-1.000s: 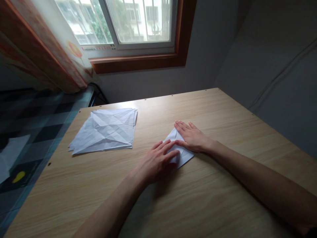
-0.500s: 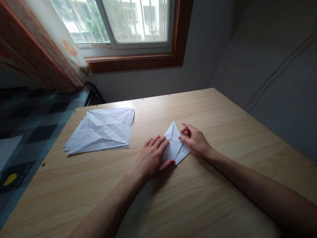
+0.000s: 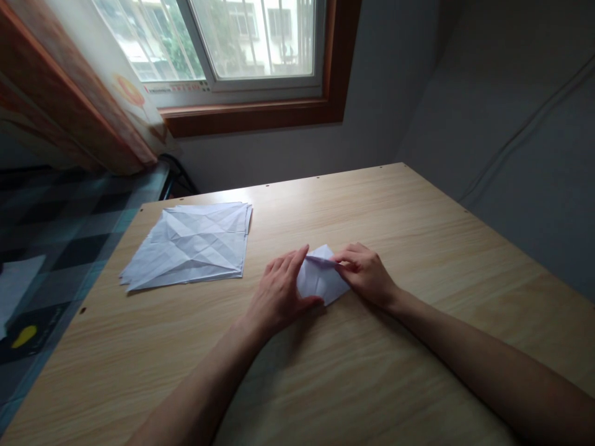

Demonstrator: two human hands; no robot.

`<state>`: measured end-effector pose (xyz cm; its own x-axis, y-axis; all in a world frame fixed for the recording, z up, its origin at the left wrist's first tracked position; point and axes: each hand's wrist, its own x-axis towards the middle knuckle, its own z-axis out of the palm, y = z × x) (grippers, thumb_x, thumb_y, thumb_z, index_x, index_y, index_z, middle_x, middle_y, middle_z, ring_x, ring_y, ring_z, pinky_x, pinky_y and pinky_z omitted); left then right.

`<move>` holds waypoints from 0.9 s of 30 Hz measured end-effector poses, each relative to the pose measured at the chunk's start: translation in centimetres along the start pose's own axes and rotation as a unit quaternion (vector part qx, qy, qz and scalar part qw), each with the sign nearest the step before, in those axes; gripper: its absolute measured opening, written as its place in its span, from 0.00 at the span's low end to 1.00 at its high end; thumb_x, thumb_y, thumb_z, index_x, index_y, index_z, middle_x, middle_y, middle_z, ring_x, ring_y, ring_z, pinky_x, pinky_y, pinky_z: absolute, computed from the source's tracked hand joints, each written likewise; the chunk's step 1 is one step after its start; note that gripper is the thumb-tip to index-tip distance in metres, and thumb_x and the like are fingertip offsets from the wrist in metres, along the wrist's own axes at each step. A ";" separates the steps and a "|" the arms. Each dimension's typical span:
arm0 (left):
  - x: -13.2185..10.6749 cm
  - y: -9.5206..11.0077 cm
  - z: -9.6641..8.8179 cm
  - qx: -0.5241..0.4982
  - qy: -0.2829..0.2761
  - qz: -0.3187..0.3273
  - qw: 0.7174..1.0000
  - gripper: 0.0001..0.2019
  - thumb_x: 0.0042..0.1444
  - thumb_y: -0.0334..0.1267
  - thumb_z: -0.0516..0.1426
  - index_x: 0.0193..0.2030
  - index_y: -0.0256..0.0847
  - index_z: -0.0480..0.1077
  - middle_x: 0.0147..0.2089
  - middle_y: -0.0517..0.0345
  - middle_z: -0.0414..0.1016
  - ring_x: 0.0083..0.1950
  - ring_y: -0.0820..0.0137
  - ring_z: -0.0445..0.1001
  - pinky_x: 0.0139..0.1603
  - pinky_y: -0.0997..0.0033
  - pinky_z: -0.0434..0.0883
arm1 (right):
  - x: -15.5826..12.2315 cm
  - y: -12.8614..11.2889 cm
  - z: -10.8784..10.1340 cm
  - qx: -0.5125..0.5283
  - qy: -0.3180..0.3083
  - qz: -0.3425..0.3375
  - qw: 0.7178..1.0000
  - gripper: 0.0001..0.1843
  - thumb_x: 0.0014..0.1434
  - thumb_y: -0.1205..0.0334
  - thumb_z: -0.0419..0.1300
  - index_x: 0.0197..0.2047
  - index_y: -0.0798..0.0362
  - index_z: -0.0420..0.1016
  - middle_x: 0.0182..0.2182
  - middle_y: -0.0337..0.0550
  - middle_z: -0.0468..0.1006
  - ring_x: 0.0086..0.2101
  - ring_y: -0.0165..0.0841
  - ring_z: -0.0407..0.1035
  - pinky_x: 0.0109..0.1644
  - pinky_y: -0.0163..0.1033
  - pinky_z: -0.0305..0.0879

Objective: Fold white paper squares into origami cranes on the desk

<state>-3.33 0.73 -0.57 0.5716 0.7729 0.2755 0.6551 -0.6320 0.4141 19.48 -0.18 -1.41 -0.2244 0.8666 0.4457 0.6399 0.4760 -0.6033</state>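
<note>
A small folded piece of white paper point(image 3: 320, 279) lies on the light wooden table point(image 3: 372, 359) between my two hands. My left hand point(image 3: 279, 291) rests on its left side with the fingers stretched out flat and the thumb under its near edge. My right hand point(image 3: 367, 272) pinches the paper's far tip, which is bent over toward me. The paper's left part is hidden under my left fingers.
A stack of creased white square sheets point(image 3: 190, 244) lies on the table's far left. A window point(image 3: 242, 37) with a brown frame and a curtain point(image 3: 79, 93) are behind. A checkered surface point(image 3: 51, 248) lies left of the table; grey walls stand right.
The paper's far pointed tip, flat half a second ago, is now folded back toward me by my right hand. My left hand has stayed on the paper's left side.
</note>
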 end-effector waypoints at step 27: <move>-0.1 -0.3 -0.1 0.106 -0.088 0.015 0.990 0.44 0.52 0.67 0.55 0.67 0.39 0.56 0.69 0.41 0.59 0.70 0.48 0.55 0.68 0.45 0.53 | -0.8 -0.8 0.4 0.106 -0.038 0.074 0.991 0.32 0.53 0.63 0.63 0.62 0.54 0.66 0.63 0.55 0.63 0.60 0.44 0.61 0.63 0.52 0.62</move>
<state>-3.64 0.88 -0.66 0.6572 0.7440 0.1209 0.7150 -0.6661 0.2123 18.83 -1.22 -1.59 -0.1997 0.9342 0.2956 0.5023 0.3566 -0.7878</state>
